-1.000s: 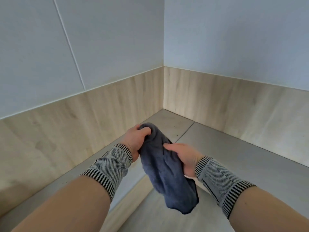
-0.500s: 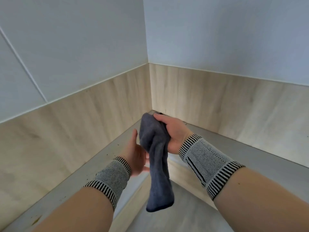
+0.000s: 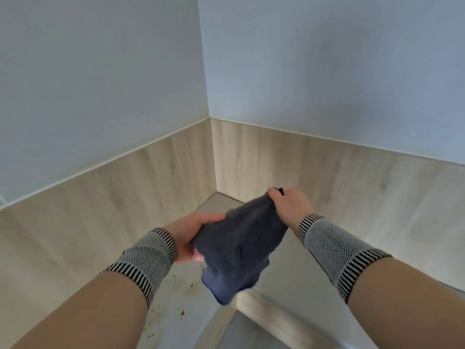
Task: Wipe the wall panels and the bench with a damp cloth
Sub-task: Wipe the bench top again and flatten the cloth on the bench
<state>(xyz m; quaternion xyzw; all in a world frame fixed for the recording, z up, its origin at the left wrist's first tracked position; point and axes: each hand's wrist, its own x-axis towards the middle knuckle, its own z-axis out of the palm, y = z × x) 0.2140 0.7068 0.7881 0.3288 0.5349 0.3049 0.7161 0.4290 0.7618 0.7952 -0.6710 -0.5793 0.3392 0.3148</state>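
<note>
A dark blue cloth (image 3: 240,245) is stretched between both hands above the bench corner. My left hand (image 3: 191,235) grips its lower left edge, thumb on top. My right hand (image 3: 289,207) pinches its upper right corner, and the rest of the cloth hangs down in folds. The grey bench (image 3: 176,306) runs along both walls in an L shape. Light wooden wall panels (image 3: 105,205) rise behind it on the left, and another wooden panel (image 3: 352,187) stands on the right. Pale blue-white wall (image 3: 100,84) sits above them.
Small brown crumbs and stains (image 3: 182,312) dot the bench below my left hand. The bench's wooden front edge (image 3: 264,306) drops to the floor (image 3: 246,333) at the bottom middle. Striped knitted wristbands cover both wrists.
My left hand, which was open beside the hanging cloth, now grips it. The hands have pulled apart and spread the cloth. The view has tilted up and turned toward the corner.
</note>
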